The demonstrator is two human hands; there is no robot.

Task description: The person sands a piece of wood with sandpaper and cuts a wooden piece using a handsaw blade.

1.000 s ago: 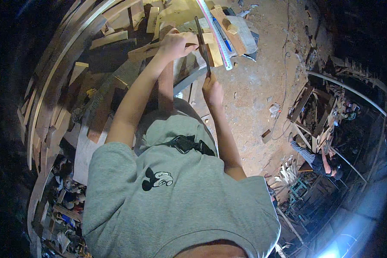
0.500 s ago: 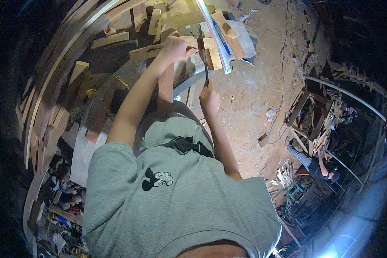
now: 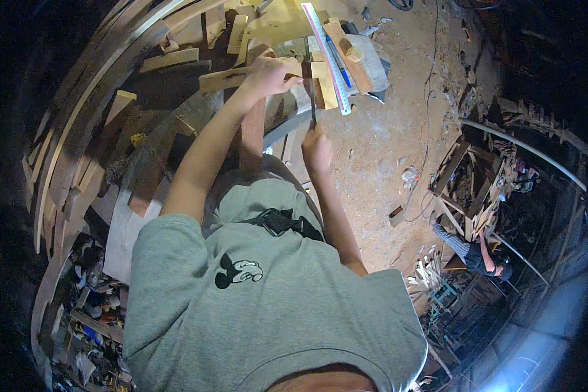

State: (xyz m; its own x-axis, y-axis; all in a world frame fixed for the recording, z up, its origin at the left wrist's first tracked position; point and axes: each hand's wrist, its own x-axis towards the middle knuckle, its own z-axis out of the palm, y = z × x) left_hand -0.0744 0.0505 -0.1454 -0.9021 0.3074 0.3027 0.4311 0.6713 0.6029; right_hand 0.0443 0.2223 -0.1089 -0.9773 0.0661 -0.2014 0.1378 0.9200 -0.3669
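My left hand (image 3: 271, 75) is closed on a narrow wooden strip (image 3: 221, 80), pressing it down near its right end. In my right hand (image 3: 317, 150) is the handle end of what looks like a handsaw (image 3: 313, 101); its long dark blade is seen edge-on and its teeth cannot be made out. The blade crosses the strip just right of my left fingers. Beyond the blade sits a pale wood block (image 3: 326, 95). A white ruler (image 3: 326, 59) lies alongside it, with a blue pen (image 3: 338, 62) to its right.
Right of the pen lies another wood piece (image 3: 354, 68). Under the work is a curved, dark-edged support. Stacked planks (image 3: 78, 150) fill the left side. A cable (image 3: 428, 104) runs over the dirt floor. Far right, another person (image 3: 480, 256) is beside a wooden frame (image 3: 452, 171).
My right hand has shifted slightly up and away with the saw, and the blade stands a little more upright. My left hand keeps its grip on the strip.
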